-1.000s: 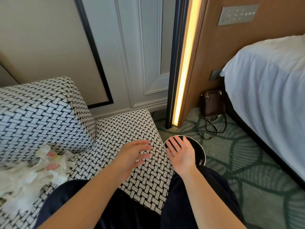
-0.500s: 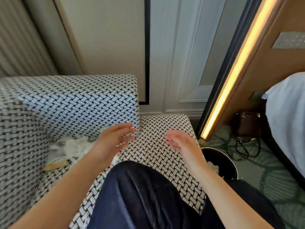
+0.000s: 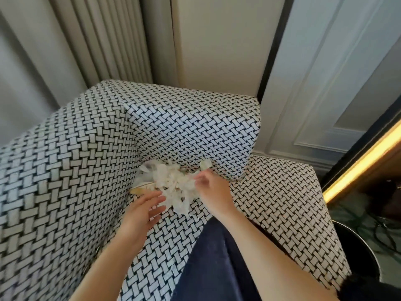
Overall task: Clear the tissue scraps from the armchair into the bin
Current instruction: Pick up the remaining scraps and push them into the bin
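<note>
The heap of crumpled white tissue scraps (image 3: 173, 183) lies in the back corner of the armchair's black-and-white basket-weave seat (image 3: 280, 192), wedged where the seat meets the backrest and the left armrest. The heap's long axis runs roughly from the back corner out toward the person. The right hand (image 3: 213, 187) is at the heap's right edge, fingers curled, apparently pinching some tissue, though blur hides how much it grips. The left hand (image 3: 141, 213) sits just short of the heap's near-left side, fingers spread open, palm turned toward the pile, holding nothing. So the heap lies between the two hands, slightly ahead of both; the right is nearer and already touching. The round black bin (image 3: 355, 253) stands on the floor off the seat's right side, well apart from the heap. Likely next is a two-handed scoop, then a carry rightward across the seat.
</note>
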Tool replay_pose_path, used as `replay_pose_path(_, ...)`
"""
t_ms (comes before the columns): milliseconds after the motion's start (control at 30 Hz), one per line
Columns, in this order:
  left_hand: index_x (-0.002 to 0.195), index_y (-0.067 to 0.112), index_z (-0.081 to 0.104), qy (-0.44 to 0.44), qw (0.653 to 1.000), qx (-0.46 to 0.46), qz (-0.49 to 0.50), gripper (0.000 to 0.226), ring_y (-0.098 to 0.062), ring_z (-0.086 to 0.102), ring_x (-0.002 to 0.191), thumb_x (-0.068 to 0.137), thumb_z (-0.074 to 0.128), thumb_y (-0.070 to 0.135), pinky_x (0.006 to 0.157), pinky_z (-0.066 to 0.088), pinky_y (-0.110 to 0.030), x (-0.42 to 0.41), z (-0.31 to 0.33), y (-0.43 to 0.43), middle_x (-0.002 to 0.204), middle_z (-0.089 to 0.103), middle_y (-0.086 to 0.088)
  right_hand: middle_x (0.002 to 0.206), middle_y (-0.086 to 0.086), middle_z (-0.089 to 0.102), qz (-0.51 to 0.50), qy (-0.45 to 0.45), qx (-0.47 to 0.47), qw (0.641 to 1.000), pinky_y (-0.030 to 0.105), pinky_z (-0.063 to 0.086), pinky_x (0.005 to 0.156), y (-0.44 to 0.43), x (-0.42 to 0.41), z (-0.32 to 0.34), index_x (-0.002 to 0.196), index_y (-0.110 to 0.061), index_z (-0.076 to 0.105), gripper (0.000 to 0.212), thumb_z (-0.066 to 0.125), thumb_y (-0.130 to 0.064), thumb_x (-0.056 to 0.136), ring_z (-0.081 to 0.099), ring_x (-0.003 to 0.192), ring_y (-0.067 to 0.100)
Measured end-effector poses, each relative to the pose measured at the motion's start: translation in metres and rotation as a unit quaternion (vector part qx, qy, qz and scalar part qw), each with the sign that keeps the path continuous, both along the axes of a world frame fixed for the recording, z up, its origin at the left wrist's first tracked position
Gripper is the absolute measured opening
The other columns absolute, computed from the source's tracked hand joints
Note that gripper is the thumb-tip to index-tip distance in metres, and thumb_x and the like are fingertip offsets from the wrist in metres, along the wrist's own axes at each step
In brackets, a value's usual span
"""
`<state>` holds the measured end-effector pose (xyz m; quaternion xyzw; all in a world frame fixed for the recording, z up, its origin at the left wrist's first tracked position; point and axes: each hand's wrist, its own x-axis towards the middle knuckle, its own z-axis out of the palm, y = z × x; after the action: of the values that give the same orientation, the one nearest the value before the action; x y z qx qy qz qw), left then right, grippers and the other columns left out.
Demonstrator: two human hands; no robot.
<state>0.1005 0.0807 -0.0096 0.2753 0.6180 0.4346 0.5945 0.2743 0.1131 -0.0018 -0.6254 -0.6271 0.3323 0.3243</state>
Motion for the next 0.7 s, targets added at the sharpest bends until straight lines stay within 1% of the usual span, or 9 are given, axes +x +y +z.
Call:
replay_pose_path(67,0.103,0.019,0.065,0.004,1.0,-0.009,0.01,0.019,-0.023,0.062,0.103,0.094,0.051,0.009,0.097,0.046,-0.04,-0.007,-0.007,-0.004,0.107,0.068,-0.002,0.12,0.007,0.057,0.052,-0.112,0.004,0.992,0.032,0.049,0.087,0.006,-0.002,-0.009,0.125,-0.026,0.053,0.032,0.048,-0.029,0.094,0.058,0.102,0.018)
replay_pose_path(100,0.103,0.019,0.065,0.007,1.0,-0.014,0.013,0.019,-0.022,0.062,0.103,0.095,0.051,0.009,0.097,0.046,-0.039,-0.01,-0.009,-0.006,0.107,0.068,-0.002,0.129,0.009,0.05,0.087,-0.181,-0.005,0.98,0.04,0.044,0.097,0.007,-0.001,-0.013,0.132,-0.032,0.046,0.038,0.046,-0.036,0.094,0.049,0.118,0.026)
replay_pose_path(167,0.105,0.018,0.064,0.013,1.0,-0.019,0.014,0.02,-0.022,0.062,0.103,0.095,0.05,0.009,0.096,0.046,-0.038,-0.012,-0.015,-0.01,0.107,0.068,-0.002,0.147,0.009,0.03,0.161,-0.289,-0.052,0.942,0.051,0.03,0.106,0.009,0.0,-0.016,0.142,-0.043,0.028,0.049,0.041,-0.045,0.095,0.025,0.136,0.033)
replay_pose_path(267,0.106,0.019,0.064,0.018,0.999,-0.029,0.018,0.018,-0.02,0.063,0.102,0.095,0.051,0.012,0.088,0.048,-0.033,-0.013,-0.022,-0.015,0.107,0.069,-0.001,0.157,0.011,0.003,0.263,-0.392,-0.107,0.875,0.055,0.017,0.111,0.006,-0.004,-0.02,0.144,-0.049,0.014,0.053,0.034,-0.05,0.096,0.003,0.144,0.032)
replay_pose_path(367,0.104,0.019,0.065,0.021,0.999,-0.034,0.024,0.018,-0.02,0.064,0.1,0.095,0.051,0.012,0.088,0.048,-0.033,-0.01,-0.026,-0.018,0.104,0.069,0.0,0.157,0.009,0.01,0.303,-0.451,-0.11,0.833,0.053,0.019,0.11,0.003,-0.011,-0.023,0.146,-0.038,0.023,0.052,0.034,-0.048,0.096,0.015,0.142,0.032)
replay_pose_path(433,0.104,0.019,0.065,0.022,0.999,-0.036,0.023,0.018,-0.019,0.063,0.1,0.095,0.051,0.012,0.091,0.048,-0.034,-0.008,-0.026,-0.02,0.104,0.069,0.0,0.152,0.006,0.026,0.295,-0.453,-0.102,0.835,0.049,0.027,0.107,0.002,-0.013,-0.026,0.144,-0.022,0.031,0.054,0.038,-0.044,0.096,0.029,0.136,0.03)
replay_pose_path(500,0.104,0.019,0.064,0.018,0.999,-0.038,0.023,0.017,-0.019,0.063,0.1,0.094,0.052,0.012,0.089,0.048,-0.032,-0.007,-0.027,-0.022,0.104,0.069,0.0,0.142,0.005,0.04,0.277,-0.421,-0.09,0.859,0.045,0.034,0.102,0.002,-0.014,-0.027,0.138,-0.014,0.041,0.05,0.041,-0.041,0.095,0.04,0.128,0.028)
replay_pose_path(600,0.106,0.018,0.064,0.014,0.999,-0.045,0.028,0.018,-0.018,0.063,0.1,0.095,0.051,0.011,0.088,0.048,-0.031,-0.005,-0.028,-0.024,0.103,0.069,0.0,0.117,0.004,0.059,0.242,-0.347,-0.042,0.905,0.038,0.044,0.087,0.0,-0.011,-0.024,0.117,-0.013,0.057,0.036,0.042,-0.036,0.095,0.058,0.103,0.025)
replay_pose_path(700,0.105,0.019,0.064,0.011,0.999,-0.042,0.029,0.018,-0.018,0.063,0.1,0.095,0.05,0.012,0.082,0.048,-0.028,-0.004,-0.03,-0.025,0.104,0.069,0.0,0.1,0.004,0.067,0.188,-0.263,0.017,0.946,0.033,0.053,0.071,-0.005,-0.01,-0.019,0.101,-0.013,0.066,0.028,0.046,-0.032,0.093,0.064,0.077,0.019)
